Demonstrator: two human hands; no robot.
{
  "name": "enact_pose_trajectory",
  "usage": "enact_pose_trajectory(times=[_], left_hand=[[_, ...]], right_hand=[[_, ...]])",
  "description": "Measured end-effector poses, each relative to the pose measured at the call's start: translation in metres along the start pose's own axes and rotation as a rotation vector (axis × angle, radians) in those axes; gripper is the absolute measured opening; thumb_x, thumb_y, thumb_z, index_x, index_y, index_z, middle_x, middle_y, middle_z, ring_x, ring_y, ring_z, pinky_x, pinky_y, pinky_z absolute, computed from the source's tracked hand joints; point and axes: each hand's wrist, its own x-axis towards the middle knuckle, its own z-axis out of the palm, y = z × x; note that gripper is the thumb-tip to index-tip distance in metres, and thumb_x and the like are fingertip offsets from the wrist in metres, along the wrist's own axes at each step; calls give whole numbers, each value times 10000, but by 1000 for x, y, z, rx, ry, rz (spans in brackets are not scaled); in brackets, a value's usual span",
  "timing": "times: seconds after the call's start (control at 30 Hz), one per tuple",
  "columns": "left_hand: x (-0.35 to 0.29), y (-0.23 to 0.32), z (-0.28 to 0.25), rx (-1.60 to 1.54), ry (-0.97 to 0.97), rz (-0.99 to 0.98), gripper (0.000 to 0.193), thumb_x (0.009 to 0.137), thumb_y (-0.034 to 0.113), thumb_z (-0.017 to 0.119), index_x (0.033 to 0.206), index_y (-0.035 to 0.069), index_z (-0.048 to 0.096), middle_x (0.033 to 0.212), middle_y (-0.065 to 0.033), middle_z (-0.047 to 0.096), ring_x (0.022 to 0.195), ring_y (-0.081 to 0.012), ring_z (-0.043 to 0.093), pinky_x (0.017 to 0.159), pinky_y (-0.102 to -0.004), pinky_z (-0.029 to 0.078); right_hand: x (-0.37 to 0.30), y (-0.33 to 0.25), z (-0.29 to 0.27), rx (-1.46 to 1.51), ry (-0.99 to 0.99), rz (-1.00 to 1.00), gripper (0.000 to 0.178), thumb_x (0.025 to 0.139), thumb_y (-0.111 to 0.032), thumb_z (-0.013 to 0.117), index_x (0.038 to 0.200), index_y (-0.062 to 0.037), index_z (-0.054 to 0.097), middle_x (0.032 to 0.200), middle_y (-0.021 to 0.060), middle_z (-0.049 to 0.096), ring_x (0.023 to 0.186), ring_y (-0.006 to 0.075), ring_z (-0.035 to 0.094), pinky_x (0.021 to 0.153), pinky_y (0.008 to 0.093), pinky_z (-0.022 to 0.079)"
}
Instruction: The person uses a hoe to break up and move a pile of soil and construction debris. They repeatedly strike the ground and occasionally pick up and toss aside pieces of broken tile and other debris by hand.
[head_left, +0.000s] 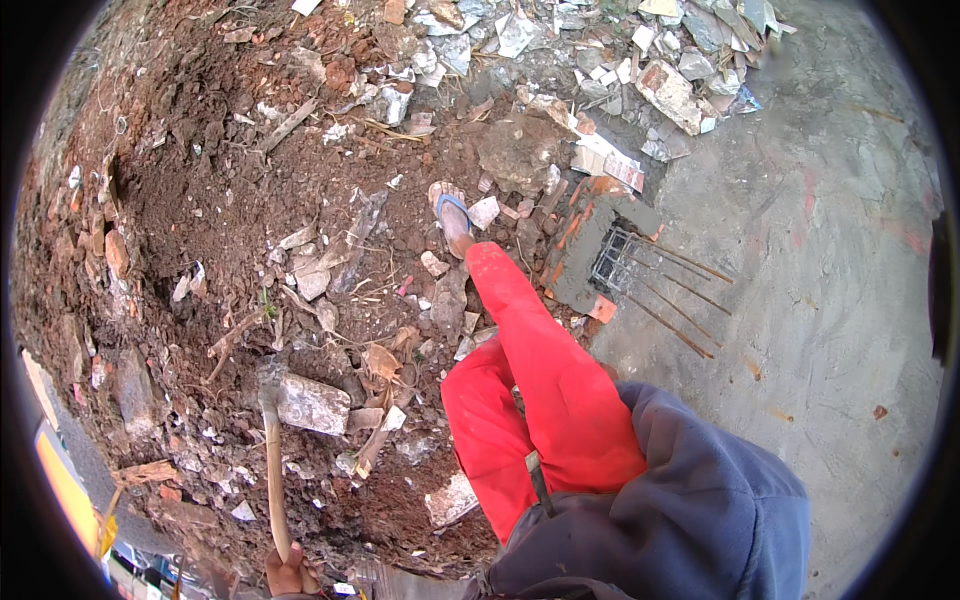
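At the lower left, my left hand (pixel 287 573) is closed round the wooden handle of a digging tool (pixel 274 465). The handle runs up to a dull, soil-covered head, whose exact shape I cannot make out. That head rests in the brown earth, close beside a pale, dirt-stained slab (pixel 313 404). My right hand does not show. A blue sandal (pixel 452 207) is on my foot, which stands on the loose soil, and red trousers and a dark blue top fill the lower middle.
Right of my leg, a mortared brick column stub (pixel 575 275) has steel rods (pixel 680 275) sticking out over a grey concrete floor (pixel 820 300). Broken tiles and rubble (pixel 670 95) lie at the far side. Soil with stones and wood scraps (pixel 290 125) covers the left.
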Motion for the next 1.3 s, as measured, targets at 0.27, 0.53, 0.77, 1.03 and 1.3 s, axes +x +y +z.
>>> enact_pose_trajectory(times=[0.27, 0.53, 0.77, 1.03, 1.3], left_hand=[[8, -106, -39, 540, 15, 253, 410, 856, 265, 656, 1217, 73, 616, 1068, -191, 611, 916, -322, 605, 840, -405, 493], [-25, -39, 30, -592, 122, -199, 183, 926, 245, 622, 1043, 105, 621, 631, -4, 526, 474, -139, 485, 397, -264, 408], [-31, 40, 37, -216, 90, -225, 239, 888, 241, 650, 1040, 65, 593, 651, -46, 573, 485, -166, 503, 400, -342, 387], [-23, -46, 60, 664, 451, 346, 458, 878, 326, 664, 1183, -4, 576, 909, -218, 648, 732, -357, 608, 619, -461, 483], [-28, -36, 46, 182, 222, 1, 572, 848, 333, 721, 1258, -13, 526, 1063, -281, 631, 895, -381, 621, 768, -482, 499]], right_hand=[[37, -127, -63, 45, 73, -88, 386, 952, -402, 515, 962, -49, 670, 903, 164, 706, 827, 364, 669, 739, 473, 493], [7, -357, -187, 162, 227, -198, 568, 968, -531, 466, 778, -39, 675, 780, 155, 698, 771, 322, 678, 687, 431, 486], [-40, -420, -229, -584, -75, -502, 543, 938, -535, 517, 766, -41, 666, 714, 190, 640, 688, 362, 628, 672, 433, 487], [-64, -427, -232, -620, 53, -699, 491, 927, -479, 538, 713, -47, 633, 724, 194, 649, 729, 401, 643, 674, 488, 495], [-190, -482, -265, -524, 346, -876, 398, 930, -316, 562, 665, -19, 589, 659, 220, 597, 612, 416, 599, 566, 488, 450]])
